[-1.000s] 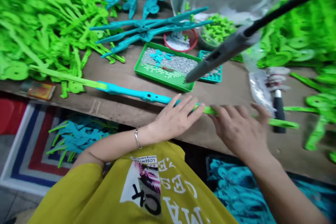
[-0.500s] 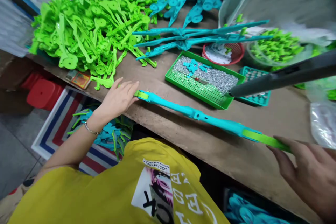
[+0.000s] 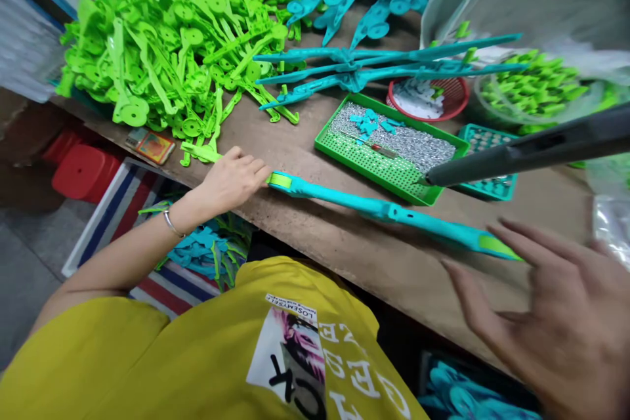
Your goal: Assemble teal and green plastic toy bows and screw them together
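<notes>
A long blue plastic piece (image 3: 354,202) with green inserts at both ends lies along the table's front edge. Its left end is in my left hand (image 3: 233,178), whose fingers are closed over the green tip. My right hand (image 3: 556,302) is by the other end, thumb and fingers spread apart, and holds nothing. Behind the piece is a green tray (image 3: 369,170) with small silver parts, some small blue pieces and a red-marked tool. Several long blue pieces (image 3: 354,69) lie crossed behind the tray.
Green parts (image 3: 172,46) are heaped at back left. A red basket (image 3: 460,102), a teal tray (image 3: 506,187) and a tub of green pieces (image 3: 541,88) stand at right. A dark bar (image 3: 522,147) juts in from the right. Below left is a striped container (image 3: 105,223).
My right hand has opened and come off the green right end of the long piece, its thumb now swung out to the left. My left hand keeps its hold at the left end.
</notes>
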`<state>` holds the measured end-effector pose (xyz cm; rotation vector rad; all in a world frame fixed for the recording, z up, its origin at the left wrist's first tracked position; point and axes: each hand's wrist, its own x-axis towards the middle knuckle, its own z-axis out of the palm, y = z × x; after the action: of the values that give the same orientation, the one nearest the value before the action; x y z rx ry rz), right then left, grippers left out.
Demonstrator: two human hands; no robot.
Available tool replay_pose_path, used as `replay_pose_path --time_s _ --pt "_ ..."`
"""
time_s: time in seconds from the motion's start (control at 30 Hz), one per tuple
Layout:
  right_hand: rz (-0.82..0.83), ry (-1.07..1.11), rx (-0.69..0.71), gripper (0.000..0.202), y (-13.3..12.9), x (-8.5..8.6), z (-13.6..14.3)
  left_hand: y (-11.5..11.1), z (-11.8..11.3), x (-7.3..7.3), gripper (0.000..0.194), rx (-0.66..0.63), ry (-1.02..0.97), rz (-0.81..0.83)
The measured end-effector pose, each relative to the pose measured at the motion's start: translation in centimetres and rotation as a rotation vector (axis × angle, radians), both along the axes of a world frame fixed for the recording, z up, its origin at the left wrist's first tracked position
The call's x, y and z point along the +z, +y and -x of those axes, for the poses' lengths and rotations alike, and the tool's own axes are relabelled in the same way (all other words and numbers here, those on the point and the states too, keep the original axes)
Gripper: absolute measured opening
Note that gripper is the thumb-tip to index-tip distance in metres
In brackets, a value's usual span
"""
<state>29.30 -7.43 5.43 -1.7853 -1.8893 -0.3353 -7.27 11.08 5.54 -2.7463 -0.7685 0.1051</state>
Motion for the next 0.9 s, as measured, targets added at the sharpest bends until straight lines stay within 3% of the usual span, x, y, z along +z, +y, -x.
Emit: replay_pose_path --time_s 0.07,0.13,0.27,0.4,0.63,0.9 --pt "0.023 0.093 0.242 0.066 2.1 1.3 5.4 -1.1 -1.0 0.2 0.020 -0.006 0.008 0.001" --pt "0.115 0.154 0.384 0.060 4.6 1.0 10.2 -2.3 -1.9 0.3 0.022 0.000 -0.005 0.020" --pt "0.278 0.071 0.337 0.046 8.4 -2.3 15.6 -3.8 -2.5 0.2 0.027 0.046 -0.022 0.032" --pt "0.277 -0.050 0.282 0.038 9.5 -4.3 16.7 -4.1 -2.1 -0.7 0.028 0.046 -0.085 -0.044" --pt "0.196 -0.091 0.220 0.036 9.1 -4.9 17.3 -3.8 -1.8 -1.8 0.023 0.031 -0.159 -0.102" --pt "0.479 0.025 0.310 0.036 9.7 -2.0 16.0 -0.4 -1.6 -0.4 0.037 -0.206 -0.161 0.018"
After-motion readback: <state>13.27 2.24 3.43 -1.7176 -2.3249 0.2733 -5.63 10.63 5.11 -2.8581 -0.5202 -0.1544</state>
